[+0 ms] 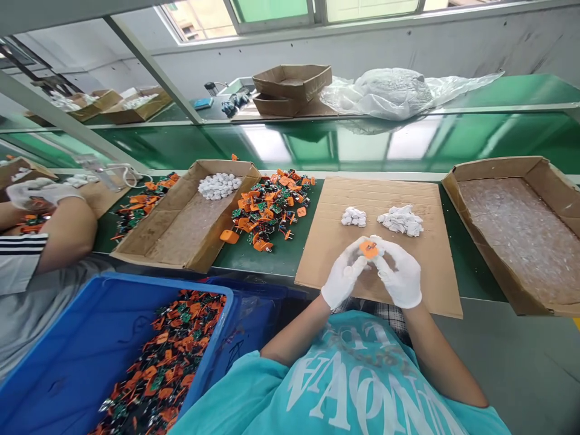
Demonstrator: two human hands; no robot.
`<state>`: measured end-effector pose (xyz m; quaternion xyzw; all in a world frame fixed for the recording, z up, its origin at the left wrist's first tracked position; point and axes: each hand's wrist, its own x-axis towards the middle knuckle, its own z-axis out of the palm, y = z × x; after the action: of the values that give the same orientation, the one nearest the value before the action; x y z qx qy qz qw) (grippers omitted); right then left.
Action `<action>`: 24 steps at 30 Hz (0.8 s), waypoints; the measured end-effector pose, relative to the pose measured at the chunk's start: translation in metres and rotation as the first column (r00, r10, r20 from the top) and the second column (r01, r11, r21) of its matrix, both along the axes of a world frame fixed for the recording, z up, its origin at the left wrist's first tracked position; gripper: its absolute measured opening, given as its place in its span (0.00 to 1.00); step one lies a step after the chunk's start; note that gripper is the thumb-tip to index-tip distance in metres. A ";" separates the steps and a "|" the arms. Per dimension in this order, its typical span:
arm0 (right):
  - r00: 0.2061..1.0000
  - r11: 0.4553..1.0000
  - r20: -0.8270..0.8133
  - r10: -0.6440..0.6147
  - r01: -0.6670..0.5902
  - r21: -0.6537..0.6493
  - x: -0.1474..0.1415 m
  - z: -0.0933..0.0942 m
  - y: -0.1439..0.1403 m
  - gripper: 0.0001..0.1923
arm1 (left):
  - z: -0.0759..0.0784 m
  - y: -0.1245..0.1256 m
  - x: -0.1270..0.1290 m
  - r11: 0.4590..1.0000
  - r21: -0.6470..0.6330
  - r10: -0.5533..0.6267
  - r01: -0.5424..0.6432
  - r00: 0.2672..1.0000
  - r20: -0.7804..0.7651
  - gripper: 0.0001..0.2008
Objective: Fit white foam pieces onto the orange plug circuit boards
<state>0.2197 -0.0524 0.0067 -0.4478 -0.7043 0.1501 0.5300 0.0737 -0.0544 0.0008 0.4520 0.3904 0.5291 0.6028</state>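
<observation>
While both gloved hands meet over the cardboard sheet (380, 199), the left hand (343, 279) and right hand (401, 277) pinch an orange plug part (368, 248); white pieces (401, 220) lie at twelve o'clock.

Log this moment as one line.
left hand: holding orange part | right hand: same part | below: cardboard sheet | beyond: two white piles

Both gloved hands, left hand (343, 279) and right hand (401, 277), hold one orange part (368, 248) over the cardboard sheet (335, 241); white pieces (400, 220) lie at 12 o'clock.
</observation>
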 end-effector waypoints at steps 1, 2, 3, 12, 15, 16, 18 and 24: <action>0.999 0.997 0.052 -0.005 0.001 0.078 -0.002 0.001 0.000 0.17 | -0.002 0.001 0.004 0.999 0.027 0.033 -0.032 0.999 -0.038 0.28; 0.995 0.990 0.098 -0.018 0.004 0.141 -0.003 0.002 0.000 0.19 | -0.004 0.003 0.008 0.997 0.046 0.062 -0.059 0.995 -0.073 0.28; 0.990 0.983 0.135 -0.041 0.016 0.184 -0.004 0.003 0.000 0.20 | -0.006 0.005 0.011 0.995 0.057 0.091 -0.085 0.990 -0.106 0.29; 0.998 0.980 0.045 -0.033 0.024 0.195 -0.004 -0.007 -0.007 0.19 | -0.003 0.009 0.026 0.978 0.068 0.209 -0.198 0.905 -0.369 0.36; 0.999 0.993 -0.002 0.047 -0.047 0.106 -0.005 -0.003 -0.011 0.18 | -0.002 0.005 0.022 0.981 0.076 0.193 -0.178 0.894 -0.405 0.36; 0.995 0.995 -0.027 0.095 -0.094 0.046 -0.004 -0.001 -0.013 0.18 | -0.002 0.004 0.020 0.982 0.080 0.187 -0.169 0.897 -0.400 0.36; 0.976 0.974 -0.089 0.199 -0.207 -0.091 -0.002 0.004 -0.016 0.18 | 0.000 0.002 0.015 0.985 0.074 0.173 -0.157 0.913 -0.370 0.36; 0.928 0.914 -0.318 0.194 -0.288 -0.284 -0.011 0.009 -0.022 0.13 | 0.009 -0.003 0.002 1.000 0.021 0.024 -0.019 0.957 -0.289 0.37</action>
<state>0.2084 -0.0748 0.0154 -0.4119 -0.6368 0.3918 0.5210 0.0752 -0.0576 0.0102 0.5255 0.4744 0.4672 0.5296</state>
